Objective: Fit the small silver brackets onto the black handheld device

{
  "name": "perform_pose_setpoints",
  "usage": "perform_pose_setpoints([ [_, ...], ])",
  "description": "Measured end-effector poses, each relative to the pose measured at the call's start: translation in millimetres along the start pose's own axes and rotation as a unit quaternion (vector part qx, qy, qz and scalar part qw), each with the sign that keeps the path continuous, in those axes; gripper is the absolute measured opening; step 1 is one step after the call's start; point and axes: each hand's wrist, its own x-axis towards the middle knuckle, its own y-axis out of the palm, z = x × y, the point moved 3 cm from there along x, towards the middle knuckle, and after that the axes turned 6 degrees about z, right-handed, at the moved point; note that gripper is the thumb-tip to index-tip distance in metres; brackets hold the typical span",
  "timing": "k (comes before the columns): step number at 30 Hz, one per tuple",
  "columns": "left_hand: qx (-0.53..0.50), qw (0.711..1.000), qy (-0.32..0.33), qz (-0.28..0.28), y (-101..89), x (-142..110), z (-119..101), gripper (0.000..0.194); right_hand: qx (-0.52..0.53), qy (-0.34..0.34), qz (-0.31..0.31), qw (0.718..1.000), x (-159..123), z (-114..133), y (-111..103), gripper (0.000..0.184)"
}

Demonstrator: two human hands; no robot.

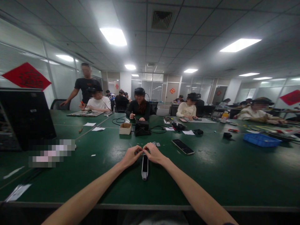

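Note:
A slim white device with a dark face point(145, 165) lies lengthwise on the green table in front of me. Just beyond its far end, my left hand point(132, 155) and my right hand point(152, 152) meet with fingertips bent and pressed together. Whatever they pinch is too small or too hidden to name. Several small grey pieces point(156, 144) lie right behind my right hand. To the right rests a dark-screened phone point(183, 146).
A small cardboard box point(125, 128) and a black case point(142, 127) stand ahead. At right is a blue tray point(262, 139); at left, a black computer tower point(25, 117). Paper pieces point(98, 128) and cables lie about. Several people sit across the green table point(211, 184); one person stands back left.

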Motion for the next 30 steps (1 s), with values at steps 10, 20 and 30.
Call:
perform_pose_setpoints([
  [10,-0.015,1.0,-0.027,-0.002,-2.8,2.2,5.2,0.024,0.022,-0.019,0.002,1.0,-2.9,5.4,-3.1,0.011],
  [20,-0.018,0.995,-0.03,0.092,-3.3,4.8,14.7,0.012,-0.087,0.074,0.145,0.983,-4.7,-6.4,-26.0,0.015],
  [30,-0.019,0.993,-0.042,0.111,-2.7,5.8,18.7,0.016,-0.276,0.415,-0.013,0.867,-46.2,-116.9,-84.5,0.042],
])
